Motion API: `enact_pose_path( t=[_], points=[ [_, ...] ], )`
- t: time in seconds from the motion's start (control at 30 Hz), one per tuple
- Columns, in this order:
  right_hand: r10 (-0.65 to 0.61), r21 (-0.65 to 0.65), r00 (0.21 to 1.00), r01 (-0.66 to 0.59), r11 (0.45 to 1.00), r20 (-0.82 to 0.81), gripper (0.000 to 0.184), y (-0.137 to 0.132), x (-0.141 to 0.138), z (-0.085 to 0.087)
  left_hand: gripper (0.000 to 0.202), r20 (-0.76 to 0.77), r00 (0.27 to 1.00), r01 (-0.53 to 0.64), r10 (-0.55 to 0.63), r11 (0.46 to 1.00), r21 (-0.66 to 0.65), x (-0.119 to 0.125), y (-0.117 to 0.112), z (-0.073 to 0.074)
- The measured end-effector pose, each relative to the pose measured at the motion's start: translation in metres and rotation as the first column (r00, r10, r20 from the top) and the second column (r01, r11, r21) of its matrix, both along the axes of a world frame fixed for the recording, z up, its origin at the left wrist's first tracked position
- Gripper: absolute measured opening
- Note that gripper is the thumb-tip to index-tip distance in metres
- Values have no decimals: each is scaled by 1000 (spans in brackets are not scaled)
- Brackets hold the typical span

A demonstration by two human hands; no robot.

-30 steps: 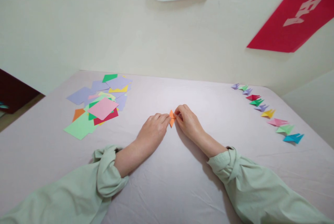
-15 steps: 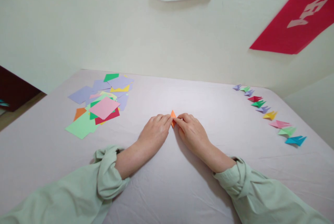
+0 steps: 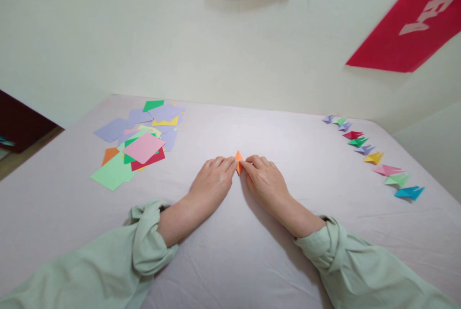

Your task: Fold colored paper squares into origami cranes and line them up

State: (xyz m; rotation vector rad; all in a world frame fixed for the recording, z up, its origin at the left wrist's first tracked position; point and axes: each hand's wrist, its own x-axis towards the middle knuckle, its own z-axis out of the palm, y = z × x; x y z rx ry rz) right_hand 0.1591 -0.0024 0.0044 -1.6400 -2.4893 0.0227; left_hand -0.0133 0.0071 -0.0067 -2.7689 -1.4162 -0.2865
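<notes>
A small folded piece of orange origami paper (image 3: 238,156), narrow and diamond-shaped, stands point-up at the middle of the table between my two hands. My left hand (image 3: 215,175) closes its fingertips on the paper's left edge. From the other side, my right hand (image 3: 265,179) pinches the right edge with thumb and forefinger. Both hands rest low over the cloth, fingers curled together. The undersides of my fingers and the paper's lower back are hidden.
Loose coloured paper sheets lie in a pile at the left, a pink square (image 3: 144,148) on top. Along the right runs a slanting row of several folded paper pieces, a blue one (image 3: 409,192) nearest. A pale cloth covers the table (image 3: 230,251); a wall (image 3: 230,54) rises behind it.
My fingers have shifted very slightly apart, so a little more of the orange paper shows. The camera view has tilted a touch; the sheets and folded pieces lie as before.
</notes>
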Motion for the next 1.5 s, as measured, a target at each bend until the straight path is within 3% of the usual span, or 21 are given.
enact_pose_path(
  t=[0.3,0.47,0.83,1.0,1.33,1.5],
  points=[
    [-55,2,990,55,998,129,24,-1,-2,3,37,-60,998,-27,27,1000,4,-1,-1,1],
    [-65,-14,992,67,998,112,25,-1,0,5,37,-10,1000,-28,28,1000,10,-2,0,0],
    [-100,-64,961,87,994,-256,25,10,8,-3,34,258,963,-66,74,997,-39,1,3,-3],
    [-106,-74,950,88,993,-295,25,10,7,-1,43,251,967,-29,45,997,-68,1,6,-4],
    [-149,-130,869,99,987,-471,22,25,6,-13,34,278,960,-13,30,998,-63,-1,8,-8],
    [-146,-165,817,63,984,-558,18,25,4,-10,22,302,952,-29,53,996,-84,1,9,-5]
  ],
)
